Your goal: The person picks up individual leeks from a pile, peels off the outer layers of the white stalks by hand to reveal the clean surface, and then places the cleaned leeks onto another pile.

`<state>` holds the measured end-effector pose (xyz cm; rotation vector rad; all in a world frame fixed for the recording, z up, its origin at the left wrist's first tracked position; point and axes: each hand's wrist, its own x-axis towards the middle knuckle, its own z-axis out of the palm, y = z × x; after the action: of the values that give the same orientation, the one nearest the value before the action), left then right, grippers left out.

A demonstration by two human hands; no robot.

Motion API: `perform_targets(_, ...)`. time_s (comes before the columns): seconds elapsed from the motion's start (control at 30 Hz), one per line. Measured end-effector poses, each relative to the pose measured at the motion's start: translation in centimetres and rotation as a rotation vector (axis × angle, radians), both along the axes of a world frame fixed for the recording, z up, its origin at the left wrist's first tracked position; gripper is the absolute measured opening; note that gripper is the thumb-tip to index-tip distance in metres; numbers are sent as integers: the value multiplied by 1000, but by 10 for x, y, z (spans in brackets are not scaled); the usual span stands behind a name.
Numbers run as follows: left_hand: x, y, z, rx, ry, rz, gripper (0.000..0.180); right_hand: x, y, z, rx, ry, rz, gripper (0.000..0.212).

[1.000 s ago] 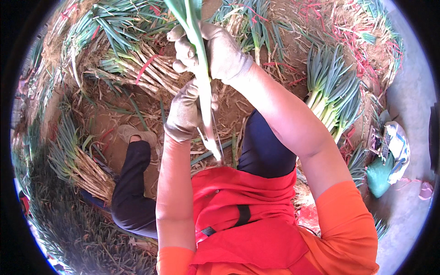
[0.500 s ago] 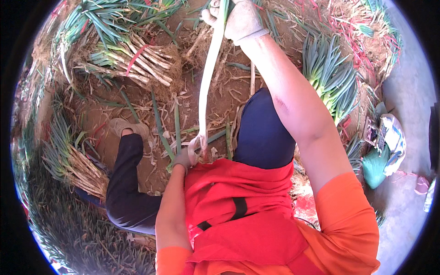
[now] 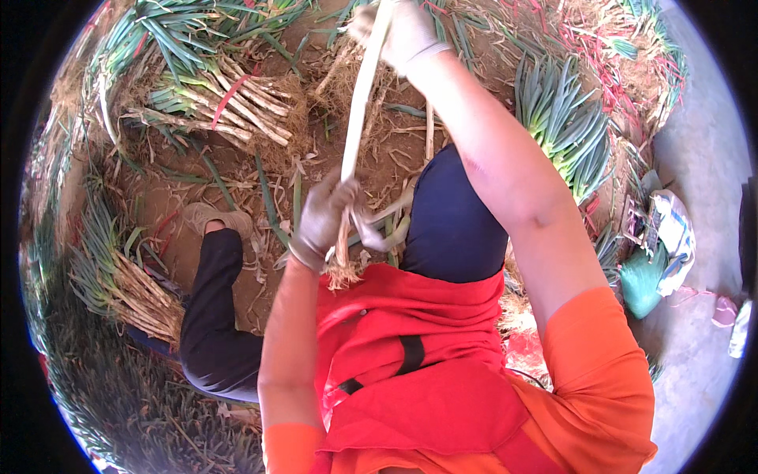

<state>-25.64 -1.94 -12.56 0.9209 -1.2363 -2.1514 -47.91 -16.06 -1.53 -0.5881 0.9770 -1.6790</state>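
A long Welsh onion [image 3: 362, 107] with a pale stalk runs from the top of the view down towards my lap, its root tuft [image 3: 342, 272] just above the red apron. My right hand [image 3: 404, 38], in a whitish work glove, is closed round the upper part of it, with the top end out of view. Near the root end, my gloved left hand [image 3: 320, 215] is closed on the lower stalk, its fingers slightly blurred. A loose pale strip of outer leaf [image 3: 375, 234] hangs beside that hand, towards my right thigh.
Onion bundles tied with red bands [image 3: 251, 103] lie at the far left. A leafy green bundle [image 3: 560, 126] is at the right, another bundle [image 3: 138, 292] by my left leg. Trimmings litter the soil. A green bag [image 3: 641, 280] sits on the grey floor at right.
My left hand has moved up from the root end onto the lower stalk. A pale leaf strip now hangs loose beside it. My right hand keeps its hold, slightly higher.
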Motion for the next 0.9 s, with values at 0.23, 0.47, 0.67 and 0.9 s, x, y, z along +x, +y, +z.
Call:
perform_targets(0.23,-7,-17,78,188,535,-147,59,22,-18,-6,83,22,-103,7)
perform_targets(0.47,47,73,93,280,140,-42,53,-45,-26,-40,225,54,-304,9)
perform_targets(0.67,120,126,103,384,17,-155,21,-82,-15,-51,298,261,-473,11)
perform_targets(0.9,149,153,127,206,71,-104,18,-68,-15,-59,393,369,-432,13)
